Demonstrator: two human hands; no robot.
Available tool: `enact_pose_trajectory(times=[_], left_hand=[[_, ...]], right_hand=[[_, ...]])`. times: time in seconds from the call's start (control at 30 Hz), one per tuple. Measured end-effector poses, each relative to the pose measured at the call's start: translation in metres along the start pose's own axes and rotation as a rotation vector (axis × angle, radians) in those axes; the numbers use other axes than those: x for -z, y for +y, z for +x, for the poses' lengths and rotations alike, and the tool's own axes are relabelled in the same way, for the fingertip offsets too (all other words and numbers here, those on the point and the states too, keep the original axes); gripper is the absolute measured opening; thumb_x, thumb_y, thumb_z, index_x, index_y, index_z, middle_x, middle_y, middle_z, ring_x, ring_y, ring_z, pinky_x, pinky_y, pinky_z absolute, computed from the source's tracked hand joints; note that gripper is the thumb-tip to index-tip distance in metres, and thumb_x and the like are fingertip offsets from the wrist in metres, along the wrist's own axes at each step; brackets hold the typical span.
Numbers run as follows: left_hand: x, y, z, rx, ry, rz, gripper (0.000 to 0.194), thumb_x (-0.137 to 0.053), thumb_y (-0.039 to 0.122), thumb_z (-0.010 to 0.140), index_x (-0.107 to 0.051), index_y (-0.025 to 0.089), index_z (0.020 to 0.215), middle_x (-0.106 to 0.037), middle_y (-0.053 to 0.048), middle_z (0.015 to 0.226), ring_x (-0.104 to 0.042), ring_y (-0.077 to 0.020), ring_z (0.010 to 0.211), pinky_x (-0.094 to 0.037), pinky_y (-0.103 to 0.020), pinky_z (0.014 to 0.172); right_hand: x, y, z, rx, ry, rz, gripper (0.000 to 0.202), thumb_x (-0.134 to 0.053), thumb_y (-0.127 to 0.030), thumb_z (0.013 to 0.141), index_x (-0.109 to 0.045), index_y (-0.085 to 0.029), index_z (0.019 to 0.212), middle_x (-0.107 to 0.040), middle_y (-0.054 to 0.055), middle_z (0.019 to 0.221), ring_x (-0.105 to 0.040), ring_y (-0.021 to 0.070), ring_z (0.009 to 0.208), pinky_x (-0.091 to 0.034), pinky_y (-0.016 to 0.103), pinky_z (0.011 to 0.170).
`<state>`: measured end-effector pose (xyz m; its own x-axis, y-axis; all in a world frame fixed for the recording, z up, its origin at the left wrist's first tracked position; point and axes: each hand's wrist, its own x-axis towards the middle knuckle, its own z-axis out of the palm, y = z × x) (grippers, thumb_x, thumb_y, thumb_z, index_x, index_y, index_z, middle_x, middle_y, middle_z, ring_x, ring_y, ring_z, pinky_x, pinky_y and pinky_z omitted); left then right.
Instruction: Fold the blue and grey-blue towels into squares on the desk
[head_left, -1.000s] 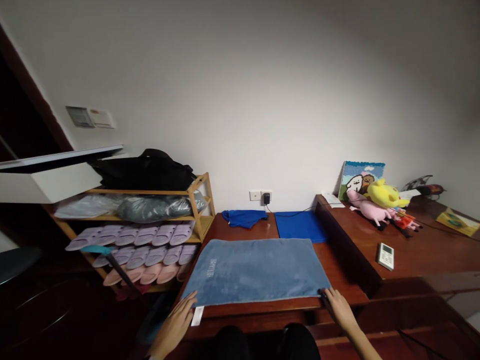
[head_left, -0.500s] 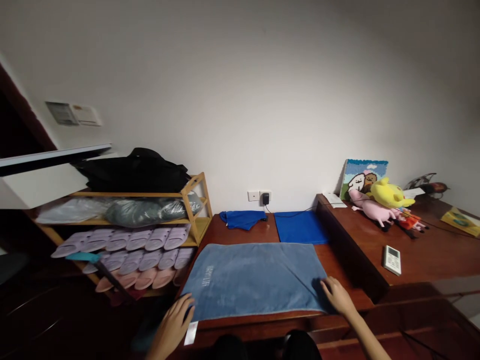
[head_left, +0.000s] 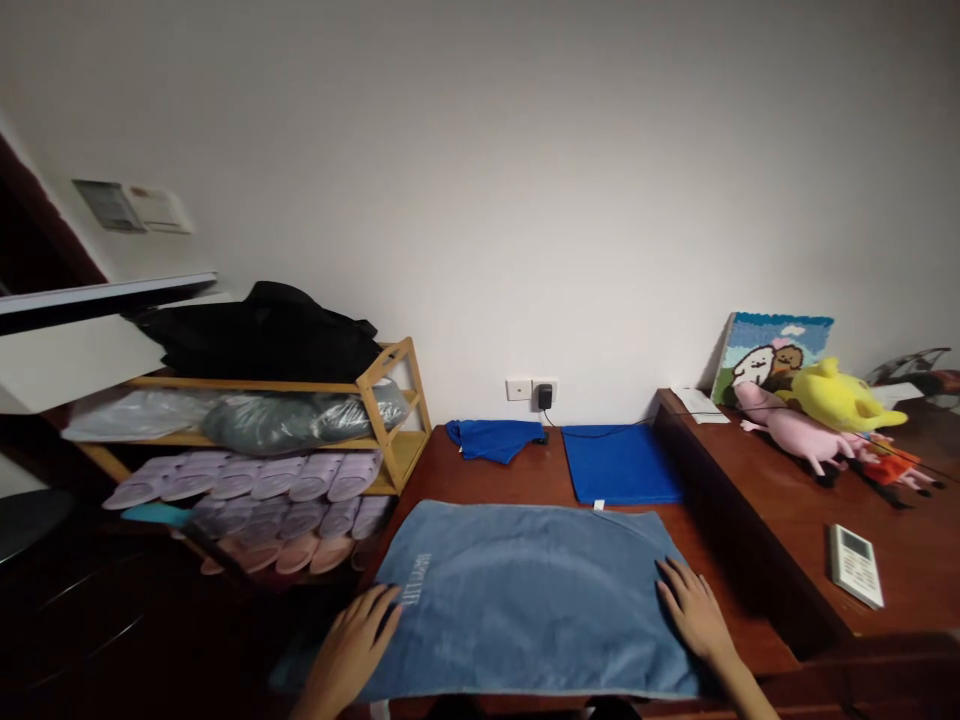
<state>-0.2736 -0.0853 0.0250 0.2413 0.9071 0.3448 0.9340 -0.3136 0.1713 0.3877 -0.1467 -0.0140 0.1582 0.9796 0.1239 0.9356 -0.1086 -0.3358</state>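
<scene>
A blue-grey towel (head_left: pixel 540 610) with pale lettering near its left edge lies spread over the table before me, its near edge at the table's front. My left hand (head_left: pixel 360 635) rests on the towel's left side, fingers stretched out. On the right side, my right hand (head_left: pixel 694 605) lies on the towel's edge with its fingers spread. Neither hand grips anything. Behind the towel are a crumpled blue cloth (head_left: pixel 499 440) and a flat, folded bright-blue cloth (head_left: pixel 622 465). A small white tag (head_left: pixel 598 505) shows at the towel's far edge.
Left of the table stands a wooden shoe rack (head_left: pixel 386 440) with lilac slippers (head_left: pixel 247 478) and a black bag (head_left: pixel 270 335). A raised wooden surface (head_left: pixel 780 490) at right holds plush toys (head_left: pixel 847 395) and a white remote (head_left: pixel 856 565). A charger (head_left: pixel 545 395) is plugged into the wall.
The towel now reaches closer to me, and a white tag shows at its far edge. My right hand has come onto the towel with fingers spread. The view has shifted slightly.
</scene>
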Motion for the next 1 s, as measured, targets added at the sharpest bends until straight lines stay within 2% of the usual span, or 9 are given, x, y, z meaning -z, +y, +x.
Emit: enact_pose_trajectory(times=[0.07, 0.17, 0.27, 0.37, 0.47, 0.57, 0.77, 1.0], left_hand=[[0.003, 0.001, 0.031, 0.014, 0.043, -0.051, 0.042, -0.042, 0.047, 0.1, -0.072, 0.027, 0.121, -0.074, -0.008, 0.127, -0.067, -0.028, 0.121, -0.052, -0.044, 0.106], [-0.005, -0.002, 0.09, 0.074, 0.091, -0.161, 0.043, -0.041, 0.045, 0.098, -0.071, 0.024, 0.121, -0.071, -0.009, 0.133, -0.065, -0.0278, 0.125, -0.049, -0.044, 0.111], [-0.023, -0.009, 0.143, 0.242, 0.083, -0.311, 0.048, -0.039, 0.044, 0.093, -0.068, 0.02, 0.124, -0.068, -0.012, 0.138, -0.061, -0.0291, 0.13, -0.047, -0.047, 0.114], [-0.039, -0.017, 0.175, 0.299, 0.019, -0.403, 0.045, -0.046, 0.038, 0.083, -0.07, 0.019, 0.116, -0.073, -0.013, 0.126, -0.066, -0.029, 0.123, -0.05, -0.045, 0.109], [-0.047, -0.025, 0.186, 0.227, -0.044, -0.435, 0.032, -0.054, 0.032, 0.07, -0.071, 0.023, 0.095, -0.078, -0.008, 0.103, -0.071, -0.0272, 0.106, -0.054, -0.041, 0.101], [-0.048, -0.03, 0.187, 0.19, -0.073, -0.462, 0.018, -0.055, 0.034, 0.068, -0.064, 0.025, 0.08, -0.074, -0.006, 0.093, -0.069, -0.0263, 0.098, -0.055, -0.04, 0.095], [-0.043, -0.041, 0.19, 0.197, -0.098, -0.496, 0.019, -0.051, 0.043, 0.078, -0.06, 0.025, 0.08, -0.072, -0.002, 0.084, -0.069, -0.0226, 0.088, -0.056, -0.034, 0.085], [-0.046, -0.047, 0.195, 0.314, -0.006, -0.36, 0.017, -0.06, 0.043, 0.075, -0.059, 0.026, 0.072, -0.067, -0.003, 0.079, -0.065, -0.0247, 0.086, -0.052, -0.035, 0.084]], right_hand=[[0.007, -0.002, 0.019, 0.01, 0.04, 0.013, 0.062, -0.026, -0.057, 0.102, -0.057, -0.028, 0.146, -0.053, 0.008, 0.155, -0.046, 0.0262, 0.145, -0.025, 0.051, 0.126], [0.011, -0.021, 0.06, 0.03, 0.061, -0.005, 0.065, -0.022, -0.053, 0.103, -0.054, -0.022, 0.149, -0.048, 0.01, 0.158, -0.04, 0.0258, 0.149, -0.025, 0.048, 0.127], [0.003, -0.041, 0.095, 0.046, -0.01, -0.047, 0.062, -0.023, -0.048, 0.103, -0.048, -0.023, 0.154, -0.041, 0.007, 0.164, -0.031, 0.0254, 0.154, -0.024, 0.047, 0.127], [-0.01, -0.05, 0.108, 0.005, -0.1, -0.103, 0.061, -0.025, -0.047, 0.104, -0.04, -0.026, 0.159, -0.035, 0.004, 0.167, -0.025, 0.0246, 0.156, -0.02, 0.048, 0.128], [-0.017, -0.049, 0.108, -0.029, -0.134, -0.165, 0.062, -0.022, -0.049, 0.105, -0.032, -0.027, 0.162, -0.027, 0.001, 0.17, -0.018, 0.023, 0.158, -0.014, 0.047, 0.129], [-0.016, -0.048, 0.109, -0.077, -0.144, -0.231, 0.061, -0.02, -0.048, 0.105, -0.029, -0.028, 0.163, -0.024, 0.001, 0.171, -0.016, 0.0238, 0.159, -0.013, 0.046, 0.129], [-0.016, -0.045, 0.115, -0.139, -0.089, -0.315, 0.061, -0.022, -0.047, 0.105, -0.032, -0.027, 0.162, -0.029, 0.002, 0.17, -0.021, 0.0262, 0.157, -0.016, 0.047, 0.127], [-0.025, -0.032, 0.117, -0.123, -0.128, -0.306, 0.063, -0.021, -0.049, 0.105, -0.026, -0.028, 0.164, -0.025, 0.0, 0.171, -0.017, 0.0246, 0.158, -0.015, 0.047, 0.128]])
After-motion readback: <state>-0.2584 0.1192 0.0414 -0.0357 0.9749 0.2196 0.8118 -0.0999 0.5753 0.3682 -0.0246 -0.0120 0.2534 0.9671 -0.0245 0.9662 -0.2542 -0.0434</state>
